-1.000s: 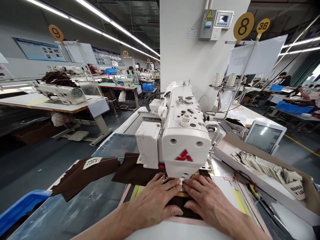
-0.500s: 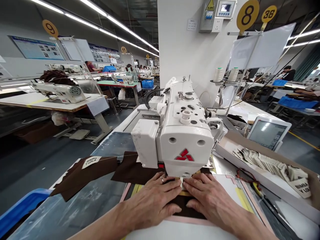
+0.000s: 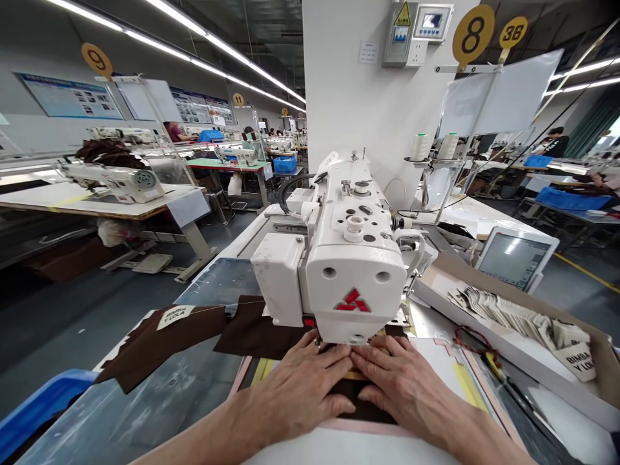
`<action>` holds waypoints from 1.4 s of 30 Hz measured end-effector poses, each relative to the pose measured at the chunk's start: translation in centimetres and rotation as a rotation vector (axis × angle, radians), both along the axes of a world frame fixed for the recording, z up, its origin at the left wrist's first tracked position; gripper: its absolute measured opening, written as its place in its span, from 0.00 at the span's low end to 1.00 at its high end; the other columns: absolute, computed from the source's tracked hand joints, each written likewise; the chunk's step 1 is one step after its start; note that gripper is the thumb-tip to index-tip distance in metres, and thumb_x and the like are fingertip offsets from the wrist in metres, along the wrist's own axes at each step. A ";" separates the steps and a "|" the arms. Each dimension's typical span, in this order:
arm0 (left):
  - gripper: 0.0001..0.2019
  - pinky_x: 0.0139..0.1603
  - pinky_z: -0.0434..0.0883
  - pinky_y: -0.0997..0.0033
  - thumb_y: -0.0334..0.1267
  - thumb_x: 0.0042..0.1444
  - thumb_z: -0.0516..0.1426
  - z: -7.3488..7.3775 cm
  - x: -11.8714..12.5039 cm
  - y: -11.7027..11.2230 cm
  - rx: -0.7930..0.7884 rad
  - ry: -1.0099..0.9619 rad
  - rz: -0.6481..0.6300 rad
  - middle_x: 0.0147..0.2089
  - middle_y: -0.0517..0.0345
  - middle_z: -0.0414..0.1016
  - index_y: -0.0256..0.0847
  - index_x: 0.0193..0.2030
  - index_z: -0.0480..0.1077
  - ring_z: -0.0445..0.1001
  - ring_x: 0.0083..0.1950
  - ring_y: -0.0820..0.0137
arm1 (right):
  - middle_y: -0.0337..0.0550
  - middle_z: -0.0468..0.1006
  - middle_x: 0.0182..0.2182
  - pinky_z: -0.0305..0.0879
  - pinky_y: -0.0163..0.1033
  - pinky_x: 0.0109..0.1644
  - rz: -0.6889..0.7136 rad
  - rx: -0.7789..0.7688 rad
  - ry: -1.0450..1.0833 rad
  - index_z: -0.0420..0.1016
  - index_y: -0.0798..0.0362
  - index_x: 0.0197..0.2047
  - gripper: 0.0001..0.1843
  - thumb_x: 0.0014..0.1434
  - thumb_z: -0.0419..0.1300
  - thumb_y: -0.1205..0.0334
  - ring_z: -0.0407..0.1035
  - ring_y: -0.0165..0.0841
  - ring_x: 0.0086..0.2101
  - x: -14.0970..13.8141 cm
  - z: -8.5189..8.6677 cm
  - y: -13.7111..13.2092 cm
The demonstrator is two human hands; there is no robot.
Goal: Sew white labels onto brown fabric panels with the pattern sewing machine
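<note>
L hand [image 3: 305, 381] lies palm down, fingers reaching fwd under the front edge of the sewing machine head [image 3: 356, 290], thumb out toward the middle. R hand [image 3: 402, 381] mirrors it, index tips of the two meeting or nearly so. Both are flattened rather than closed round anything, prob. so pressure is spread & the dark brown cloth [image 3: 351, 391] can't ruck up. That cloth sits btwn & beneath the palms, on a pale sheet w/ a pink border [image 3: 358, 426], just below the head. Tips are partly hidden by the head & each other, so can't tell if a label's under them.

L of the head, another stretch of brown cloth [image 3: 261, 329] runs out from under the mach. Further L, a brown piece [image 3: 198, 332] bears a pale label [image 3: 175, 316] reading BIMBA Y LOLA; a thin thread [image 3: 227, 302] trails from there toward the mach. Blue bin [image 3: 53, 394] stands at near L, below that piece, handy for cloth.

On R, a long open box [image 3: 489, 345] holds a row of overlapping labels [image 3: 513, 316], angled toward the worker, prob. for an easy pick. Yellow-handled tool [image 3: 493, 365] lies btwn box & sheet, within R-hand reach. Screen [image 3: 518, 258] is tilted up behind the box, likely for viewing from the seat. Thread cones [image 3: 420, 147] stand behind, R of the head.
</note>
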State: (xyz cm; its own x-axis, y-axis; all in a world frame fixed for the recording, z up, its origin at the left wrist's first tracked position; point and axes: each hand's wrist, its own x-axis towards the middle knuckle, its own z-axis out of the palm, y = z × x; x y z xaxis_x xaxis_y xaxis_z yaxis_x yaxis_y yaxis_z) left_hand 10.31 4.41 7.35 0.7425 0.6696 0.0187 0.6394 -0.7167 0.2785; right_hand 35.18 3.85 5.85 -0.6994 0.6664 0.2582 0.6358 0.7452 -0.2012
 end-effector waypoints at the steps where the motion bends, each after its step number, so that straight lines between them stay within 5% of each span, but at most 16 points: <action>1: 0.26 0.73 0.57 0.49 0.50 0.68 0.60 -0.2 -0.3 -0.1 -0.009 0.021 -0.009 0.70 0.56 0.65 0.48 0.69 0.63 0.65 0.69 0.53 | 0.43 0.76 0.60 0.69 0.53 0.58 0.004 0.005 0.001 0.70 0.49 0.66 0.24 0.70 0.60 0.51 0.70 0.43 0.52 0.0 -0.1 0.0; 6: 0.33 0.73 0.58 0.47 0.45 0.69 0.59 -0.8 -2.8 -0.8 0.028 0.062 -0.049 0.76 0.58 0.53 0.51 0.76 0.51 0.59 0.73 0.52 | 0.40 0.75 0.61 0.68 0.52 0.58 0.011 -0.009 -0.004 0.71 0.47 0.65 0.22 0.70 0.60 0.51 0.69 0.44 0.53 0.1 -0.4 0.0; 12: 0.26 0.72 0.61 0.47 0.52 0.72 0.54 -1.1 -4.6 -1.1 0.110 0.006 -0.028 0.72 0.55 0.62 0.48 0.72 0.61 0.60 0.72 0.51 | 0.37 0.75 0.61 0.68 0.54 0.57 -0.016 -0.037 -0.015 0.72 0.44 0.63 0.21 0.69 0.61 0.52 0.68 0.44 0.53 0.0 -0.5 -0.1; 42: 0.28 0.73 0.59 0.52 0.56 0.71 0.54 -1.5 -4.8 -0.7 0.198 -0.017 -0.103 0.70 0.55 0.65 0.44 0.70 0.63 0.64 0.70 0.54 | 0.35 0.77 0.59 0.65 0.51 0.56 -0.003 -0.088 0.018 0.73 0.44 0.63 0.18 0.71 0.59 0.56 0.68 0.43 0.50 0.1 -0.4 0.2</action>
